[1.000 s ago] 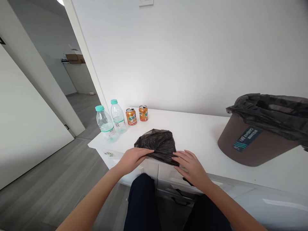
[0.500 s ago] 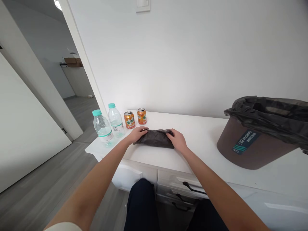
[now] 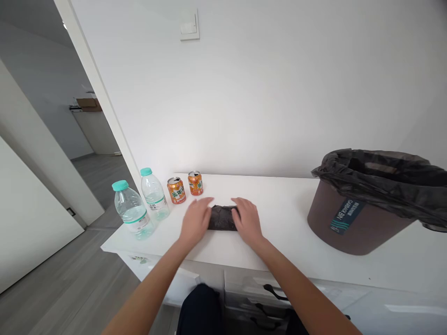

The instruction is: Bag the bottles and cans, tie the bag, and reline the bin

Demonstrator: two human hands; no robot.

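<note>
A folded black plastic garbage bag (image 3: 222, 218) lies flat on the white cabinet top in front of me. My left hand (image 3: 196, 221) is at the bag's left end, fingers stretched out and thumb apart beside the edge. At the other end is my right hand (image 3: 247, 221), its thumb touching the bag and its fingers spread beyond the far edge. Both hands look open and cupped around the ends, which they partly hide.
Left of my hands stand two clear bottles with teal caps (image 3: 135, 216) (image 3: 154, 197) and two orange drink cans (image 3: 176, 190) (image 3: 195, 183). A brown garbage bin (image 3: 319, 209) with a black liner (image 3: 380, 186) stands on the right. Behind is a white wall (image 3: 261, 93).
The garbage bag shows shorter from side to side between my hands. My hands have come closer together and loosened from its ends. The view has shifted slightly to the right and up.
</note>
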